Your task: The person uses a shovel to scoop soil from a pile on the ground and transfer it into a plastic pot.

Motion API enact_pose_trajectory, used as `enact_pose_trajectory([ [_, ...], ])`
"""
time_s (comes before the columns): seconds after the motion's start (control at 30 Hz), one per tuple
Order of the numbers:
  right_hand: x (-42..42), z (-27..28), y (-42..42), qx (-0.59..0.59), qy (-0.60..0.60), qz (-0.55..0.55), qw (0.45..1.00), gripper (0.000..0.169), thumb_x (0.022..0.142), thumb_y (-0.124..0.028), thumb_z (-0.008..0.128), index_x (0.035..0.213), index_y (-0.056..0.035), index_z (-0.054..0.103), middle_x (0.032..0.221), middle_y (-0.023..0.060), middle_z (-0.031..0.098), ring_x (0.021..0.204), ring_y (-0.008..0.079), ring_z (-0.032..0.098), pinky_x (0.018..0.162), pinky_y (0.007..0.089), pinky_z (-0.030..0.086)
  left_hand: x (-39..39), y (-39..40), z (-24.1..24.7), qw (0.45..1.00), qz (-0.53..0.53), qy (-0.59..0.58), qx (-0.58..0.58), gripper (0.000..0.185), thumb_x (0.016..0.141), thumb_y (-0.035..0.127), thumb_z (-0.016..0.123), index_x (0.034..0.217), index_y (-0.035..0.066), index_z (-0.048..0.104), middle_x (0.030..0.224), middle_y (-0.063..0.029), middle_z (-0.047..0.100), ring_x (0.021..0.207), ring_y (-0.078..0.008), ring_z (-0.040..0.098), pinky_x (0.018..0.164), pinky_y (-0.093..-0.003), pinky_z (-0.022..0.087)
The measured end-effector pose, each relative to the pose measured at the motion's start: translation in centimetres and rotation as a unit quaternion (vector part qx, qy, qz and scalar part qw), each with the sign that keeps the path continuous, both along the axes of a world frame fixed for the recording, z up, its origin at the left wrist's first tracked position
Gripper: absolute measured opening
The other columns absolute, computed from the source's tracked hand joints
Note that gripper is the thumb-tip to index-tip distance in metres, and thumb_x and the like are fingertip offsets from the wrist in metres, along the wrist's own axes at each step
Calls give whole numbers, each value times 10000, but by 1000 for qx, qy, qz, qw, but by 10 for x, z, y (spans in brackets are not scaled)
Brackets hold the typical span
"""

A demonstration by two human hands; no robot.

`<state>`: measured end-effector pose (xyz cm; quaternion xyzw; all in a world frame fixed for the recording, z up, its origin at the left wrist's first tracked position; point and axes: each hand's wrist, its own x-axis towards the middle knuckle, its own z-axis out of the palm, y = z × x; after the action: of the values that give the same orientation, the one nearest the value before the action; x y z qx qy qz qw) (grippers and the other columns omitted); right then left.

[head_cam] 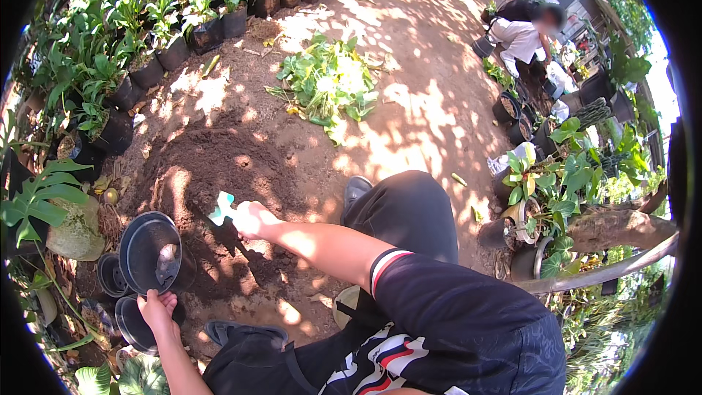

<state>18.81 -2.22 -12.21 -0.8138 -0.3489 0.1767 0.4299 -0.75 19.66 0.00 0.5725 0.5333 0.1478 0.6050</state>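
My right hand is closed around a small hand trowel with a light green blade, held over a mound of dark loose soil. At the lower left my left hand grips the near rim of a black plastic plant pot. The pot is tilted so that its inside shows, and a pale patch, perhaps sunlight or a stone, lies inside. Beside and below it stand a smaller black pot and another black pot.
Leafy plants in black grow bags line the upper left. A heap of cut green leaves lies on the dirt ground. A large stone sits at the left. Potted plants and another person crouching are at the right.
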Motion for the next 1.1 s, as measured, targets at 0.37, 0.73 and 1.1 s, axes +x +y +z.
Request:
enact_pose_trajectory([
  [0.37, 3, 28, -9, -114, 6, -80, 990, 157, 725, -171, 572, 640, -50, 625, 588, 134, 601, 558, 286, 609, 519, 377, 470, -7, 4, -16, 999, -14, 26, -27, 164, 860, 142, 421, 936, -2, 433, 731, -143, 564, 548, -190, 574, 451, -245, 501],
  [0.73, 21, 22, -12, 145, -163, -55, 974, 156, 710, -184, 562, 566, -125, 558, 543, 71, 547, 496, 261, 556, 473, 383, 414, -4, -5, -23, 998, -13, 51, -27, 172, 862, 104, 411, 1007, 13, 399, 716, -133, 557, 533, -195, 573, 444, -266, 495],
  [1.1, 52, 130, -29, -153, 109, 39, 981, 155, 747, -195, 627, 831, -68, 649, 676, 105, 623, 617, 203, 607, 567, 330, 470, -1, -17, -10, 997, -22, 40, -58, 262, 875, 73, 381, 1127, 8, 354, 847, -164, 562, 546, -231, 602, 447, -274, 524],
])
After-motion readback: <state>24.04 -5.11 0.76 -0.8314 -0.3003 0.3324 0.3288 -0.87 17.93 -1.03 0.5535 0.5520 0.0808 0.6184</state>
